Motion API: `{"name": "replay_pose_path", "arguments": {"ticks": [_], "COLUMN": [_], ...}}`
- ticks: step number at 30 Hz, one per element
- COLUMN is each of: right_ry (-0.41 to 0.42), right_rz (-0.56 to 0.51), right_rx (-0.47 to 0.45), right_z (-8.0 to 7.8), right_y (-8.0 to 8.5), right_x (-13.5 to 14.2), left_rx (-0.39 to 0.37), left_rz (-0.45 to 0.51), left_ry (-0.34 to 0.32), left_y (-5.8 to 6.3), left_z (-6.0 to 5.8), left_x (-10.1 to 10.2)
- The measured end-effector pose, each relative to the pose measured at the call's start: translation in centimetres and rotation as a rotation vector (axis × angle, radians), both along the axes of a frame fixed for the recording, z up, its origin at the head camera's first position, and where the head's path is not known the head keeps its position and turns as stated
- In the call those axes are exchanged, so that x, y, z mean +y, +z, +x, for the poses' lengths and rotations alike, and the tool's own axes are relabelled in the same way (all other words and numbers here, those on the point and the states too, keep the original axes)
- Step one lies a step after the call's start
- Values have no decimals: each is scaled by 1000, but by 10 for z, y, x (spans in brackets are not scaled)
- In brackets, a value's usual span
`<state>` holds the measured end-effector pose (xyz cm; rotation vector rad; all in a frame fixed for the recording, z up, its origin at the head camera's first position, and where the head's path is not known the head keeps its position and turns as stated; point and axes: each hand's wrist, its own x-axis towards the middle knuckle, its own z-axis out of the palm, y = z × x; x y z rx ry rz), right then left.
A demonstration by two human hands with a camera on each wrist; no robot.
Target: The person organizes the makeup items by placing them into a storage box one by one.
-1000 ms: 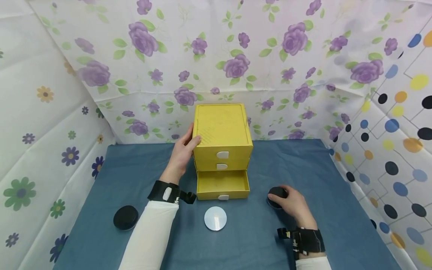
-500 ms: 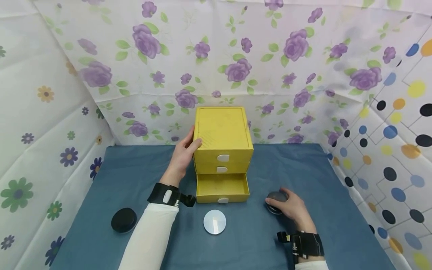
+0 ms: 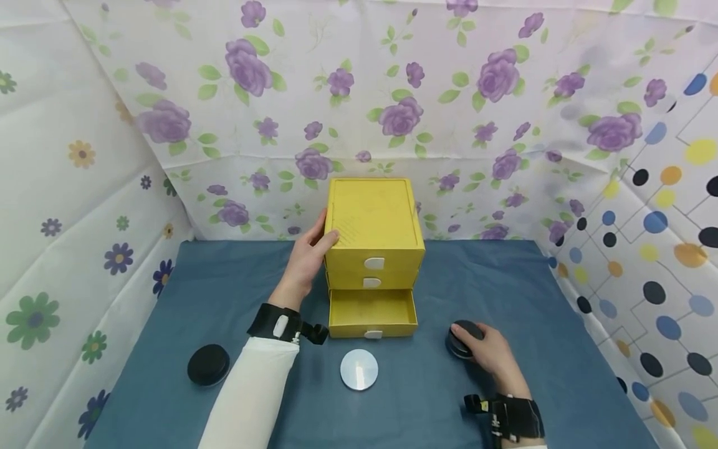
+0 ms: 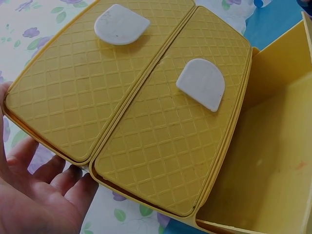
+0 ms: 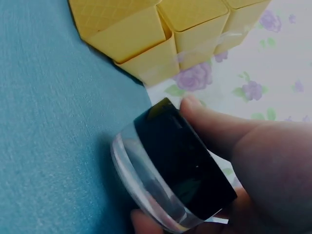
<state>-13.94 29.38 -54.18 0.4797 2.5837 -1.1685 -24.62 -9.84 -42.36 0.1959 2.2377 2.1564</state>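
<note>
My right hand [image 3: 493,352] grips a round jar [image 5: 183,158] with a black lid and a clear base, thumb on the lid side. In the right wrist view its base is close to the blue cloth; whether they touch I cannot tell. To the left stands a yellow drawer cabinet [image 3: 374,215] with white handles. Its bottom drawer [image 3: 373,312] is pulled out, the upper two are closed. My left hand [image 3: 303,259] holds the cabinet's left side, thumb over the top edge and fingers along the side wall.
A pale, shiny round disc [image 3: 359,369] lies in front of the open drawer. Another black-lidded round container [image 3: 208,365] sits at the left, beside my left sleeve. Behind the blue cloth [image 3: 426,405] hangs a flowered curtain [image 3: 370,75], close to the cabinet's back.
The jar in my right hand has tilted slightly, its lid catching light midway and looking dark again now. My left hand keeps its place on the cabinet. The head view shifts a little.
</note>
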Motion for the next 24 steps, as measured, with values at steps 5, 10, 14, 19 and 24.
{"name": "replay_pose_path", "arguments": {"ticks": [5, 10, 14, 19, 24], "right_ry": [-33, -39, -51, -57, -25], "right_rz": [-122, -197, -287, -446, -504], "right_rx": [38, 50, 52, 80, 146], "right_z": [4, 5, 4, 2, 0], "right_y": [-1, -1, 2, 13, 31], "right_x": [3, 7, 5, -7, -28], "left_rx": [5, 5, 6, -12, -22], "left_rz": [6, 10, 14, 15, -3], "left_ry": [-2, 3, -3, -11, -21], "left_y": [0, 0, 0, -1, 7], "left_z": [-1, 0, -1, -3, 1], "left_x": [0, 0, -1, -1, -1]}}
